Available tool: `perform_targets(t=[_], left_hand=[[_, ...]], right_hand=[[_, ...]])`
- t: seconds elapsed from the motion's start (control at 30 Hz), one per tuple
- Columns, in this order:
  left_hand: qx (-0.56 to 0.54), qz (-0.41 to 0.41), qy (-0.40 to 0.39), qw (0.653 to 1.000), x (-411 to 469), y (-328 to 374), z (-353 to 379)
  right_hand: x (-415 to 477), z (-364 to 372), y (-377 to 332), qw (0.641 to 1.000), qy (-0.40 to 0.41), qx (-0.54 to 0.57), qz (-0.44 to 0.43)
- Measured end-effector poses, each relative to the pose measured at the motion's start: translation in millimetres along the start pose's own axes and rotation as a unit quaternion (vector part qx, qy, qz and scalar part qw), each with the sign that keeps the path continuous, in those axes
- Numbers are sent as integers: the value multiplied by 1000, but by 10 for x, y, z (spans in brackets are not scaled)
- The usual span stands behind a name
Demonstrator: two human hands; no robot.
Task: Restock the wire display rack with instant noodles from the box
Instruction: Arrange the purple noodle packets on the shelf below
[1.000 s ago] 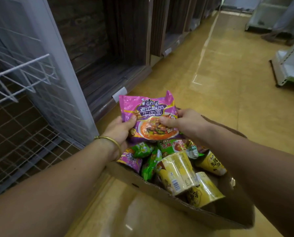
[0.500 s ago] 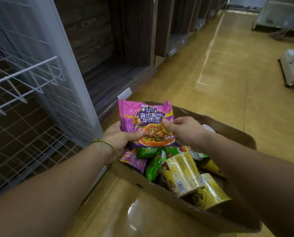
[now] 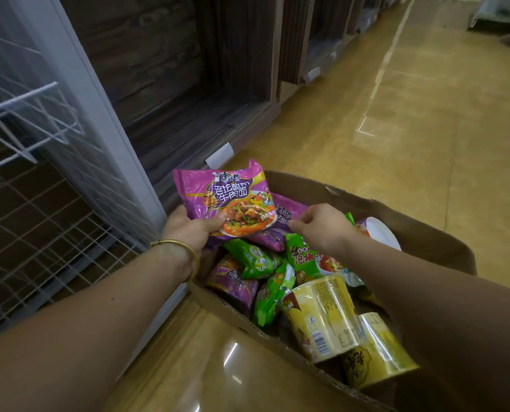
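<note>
Glossy yellow floor [image 3: 396,150] running down the aisle, dark wooden shelving [image 3: 173,69] along the left, and the white wire rack [image 3: 40,239] right at the left edge of my feed. The cardboard box [image 3: 426,224] sits on the floor just beside the rack's base.

The left hand [image 3: 188,230], gold bangle [image 3: 182,248] on the wrist, grips a purple packet [image 3: 227,197] by its lower left corner, thumb on the front. That packet is tilted up over the box's far left corner, clear of the rack. The right hand [image 3: 322,224] is next to it with fingers curled, pinching the edge of a second purple packet [image 3: 289,211], which lies partly under the first one.

Lower in the box I can see green packets [image 3: 253,260] and yellow cup noodles [image 3: 319,316] lying on their sides nearest the camera.
</note>
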State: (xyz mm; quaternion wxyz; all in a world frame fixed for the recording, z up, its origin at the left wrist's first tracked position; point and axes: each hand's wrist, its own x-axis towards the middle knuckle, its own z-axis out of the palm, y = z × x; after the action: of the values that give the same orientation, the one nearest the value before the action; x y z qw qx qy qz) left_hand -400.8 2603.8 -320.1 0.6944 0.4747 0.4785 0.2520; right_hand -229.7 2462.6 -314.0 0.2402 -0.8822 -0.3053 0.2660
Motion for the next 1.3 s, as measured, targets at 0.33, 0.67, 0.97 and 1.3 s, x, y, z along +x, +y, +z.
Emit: perform_targets(t=[0.33, 0.67, 0.97, 1.3], left_hand=[[17, -20, 23, 999, 231, -86, -96], [-7, -38, -26, 999, 264, -183, -144], [8, -42, -11, 999, 220, -201, -228], [23, -54, -28, 998, 132, -183, -238]], right_hand=[[432, 530, 109, 981, -72, -173, -56], [694, 753, 205, 922, -90, -343, -158], [730, 852, 96, 909, -70, -397, -107], [742, 423, 61, 996, 5, 87, 30]])
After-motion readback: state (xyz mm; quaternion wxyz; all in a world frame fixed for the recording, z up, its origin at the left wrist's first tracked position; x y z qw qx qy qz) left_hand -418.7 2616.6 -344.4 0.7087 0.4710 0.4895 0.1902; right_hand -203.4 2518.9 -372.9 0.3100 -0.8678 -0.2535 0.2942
